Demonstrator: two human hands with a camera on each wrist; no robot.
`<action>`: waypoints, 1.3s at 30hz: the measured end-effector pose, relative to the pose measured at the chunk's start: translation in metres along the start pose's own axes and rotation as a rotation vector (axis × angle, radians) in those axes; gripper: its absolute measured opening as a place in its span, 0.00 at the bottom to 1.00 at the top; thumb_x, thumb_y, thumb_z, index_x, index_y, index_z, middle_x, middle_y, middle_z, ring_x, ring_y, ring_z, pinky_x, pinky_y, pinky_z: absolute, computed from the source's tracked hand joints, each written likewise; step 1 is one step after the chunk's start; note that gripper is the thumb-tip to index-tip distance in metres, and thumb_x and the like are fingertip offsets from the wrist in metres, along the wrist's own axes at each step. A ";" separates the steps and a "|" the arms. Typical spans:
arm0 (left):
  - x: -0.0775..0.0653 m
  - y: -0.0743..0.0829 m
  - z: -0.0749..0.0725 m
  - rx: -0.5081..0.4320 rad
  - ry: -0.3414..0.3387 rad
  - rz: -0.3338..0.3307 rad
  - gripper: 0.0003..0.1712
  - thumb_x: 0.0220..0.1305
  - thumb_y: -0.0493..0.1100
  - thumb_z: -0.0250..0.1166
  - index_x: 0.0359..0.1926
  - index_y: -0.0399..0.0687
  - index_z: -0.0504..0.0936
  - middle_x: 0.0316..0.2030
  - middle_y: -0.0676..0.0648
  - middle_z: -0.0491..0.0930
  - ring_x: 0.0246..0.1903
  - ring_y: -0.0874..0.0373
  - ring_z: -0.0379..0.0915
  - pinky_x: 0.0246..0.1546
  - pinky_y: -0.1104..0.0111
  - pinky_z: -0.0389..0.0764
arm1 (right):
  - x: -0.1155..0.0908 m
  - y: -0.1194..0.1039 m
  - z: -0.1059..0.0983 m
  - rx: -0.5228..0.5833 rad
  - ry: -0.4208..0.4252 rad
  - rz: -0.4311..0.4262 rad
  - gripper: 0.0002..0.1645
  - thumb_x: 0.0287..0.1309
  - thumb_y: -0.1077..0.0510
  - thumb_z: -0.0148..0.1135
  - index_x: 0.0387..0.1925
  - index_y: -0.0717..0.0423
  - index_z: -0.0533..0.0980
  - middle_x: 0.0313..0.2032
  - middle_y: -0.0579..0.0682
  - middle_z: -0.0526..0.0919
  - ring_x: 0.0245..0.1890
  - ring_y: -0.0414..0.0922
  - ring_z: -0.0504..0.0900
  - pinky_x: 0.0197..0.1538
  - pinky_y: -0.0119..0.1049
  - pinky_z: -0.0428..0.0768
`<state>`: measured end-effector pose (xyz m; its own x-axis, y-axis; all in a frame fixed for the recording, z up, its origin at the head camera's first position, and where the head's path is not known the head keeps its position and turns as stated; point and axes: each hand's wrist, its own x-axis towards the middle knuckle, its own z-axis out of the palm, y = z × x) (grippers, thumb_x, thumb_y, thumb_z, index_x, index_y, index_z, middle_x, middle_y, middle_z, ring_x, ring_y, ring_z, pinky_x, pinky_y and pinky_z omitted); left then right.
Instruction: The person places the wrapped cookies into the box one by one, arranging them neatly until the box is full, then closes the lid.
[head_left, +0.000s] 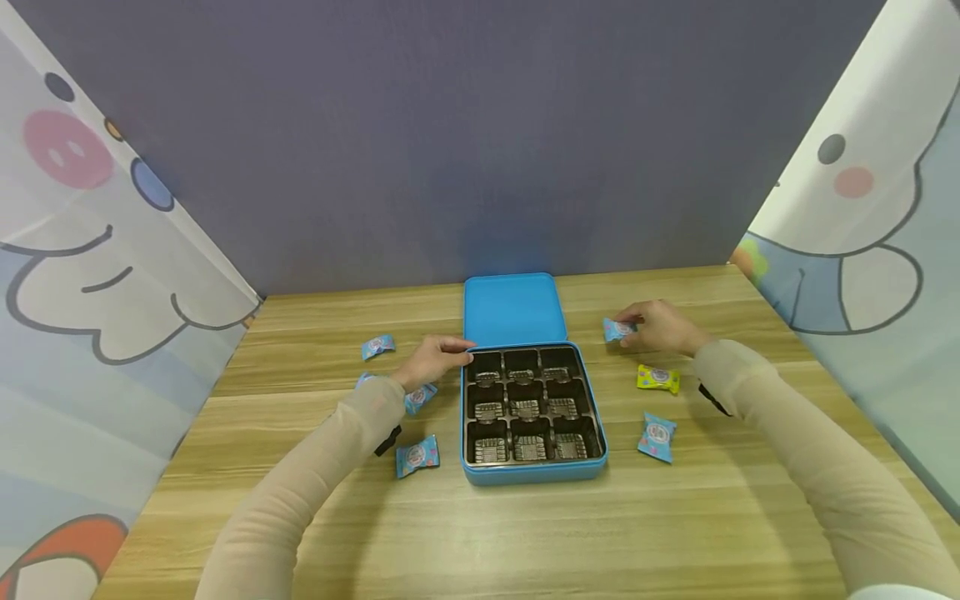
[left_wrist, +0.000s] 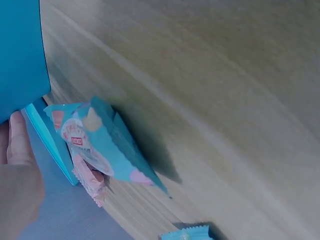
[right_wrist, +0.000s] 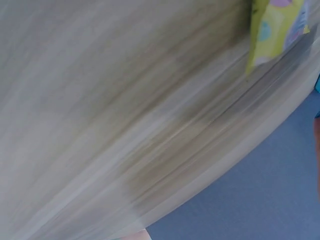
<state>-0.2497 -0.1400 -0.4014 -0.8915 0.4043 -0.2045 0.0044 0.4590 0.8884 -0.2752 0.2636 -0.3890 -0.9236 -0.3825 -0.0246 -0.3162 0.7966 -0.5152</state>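
A blue tin (head_left: 534,473) stands in the middle of the table, its lid (head_left: 514,308) folded back behind it. Inside is a dark plastic tray (head_left: 523,389) with several bare compartments. My left hand (head_left: 435,360) rests on the tin's far left corner, fingers fairly straight; in the left wrist view the fingers (left_wrist: 20,140) lie against the tin's side (left_wrist: 22,55). Right of the lid, my right hand (head_left: 660,326) pinches a blue wrapped candy (head_left: 615,330) between thumb and fingers. The right wrist view misses that grip.
A yellow wrapped candy (head_left: 657,378) and a blue one (head_left: 657,437) lie right of the tin. On the left are several blue candies, one nearest the front (head_left: 417,457) and one farther back (head_left: 378,347). A pink candy (left_wrist: 90,181) shows beside the left hand. A grey panel (head_left: 487,150) borders the back.
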 end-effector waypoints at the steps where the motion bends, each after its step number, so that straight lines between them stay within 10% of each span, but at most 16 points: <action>1: -0.003 0.004 -0.001 0.000 -0.004 -0.006 0.22 0.64 0.44 0.58 0.58 0.44 0.74 0.65 0.42 0.61 0.61 0.45 0.62 0.58 0.53 0.70 | 0.000 -0.001 0.000 0.002 0.001 -0.004 0.25 0.48 0.61 0.68 0.50 0.64 0.76 0.50 0.64 0.78 0.49 0.59 0.76 0.53 0.55 0.73; 39: 0.001 -0.008 0.003 0.022 0.028 0.011 0.21 0.65 0.46 0.57 0.58 0.49 0.74 0.65 0.45 0.63 0.53 0.51 0.70 0.53 0.58 0.74 | -0.015 -0.038 -0.011 -0.030 0.066 -0.043 0.25 0.49 0.60 0.68 0.51 0.63 0.75 0.44 0.59 0.80 0.45 0.53 0.77 0.50 0.53 0.74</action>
<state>-0.2489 -0.1407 -0.4096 -0.9037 0.3871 -0.1829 0.0240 0.4723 0.8811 -0.2523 0.2443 -0.3594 -0.9210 -0.3860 0.0536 -0.3613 0.7942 -0.4886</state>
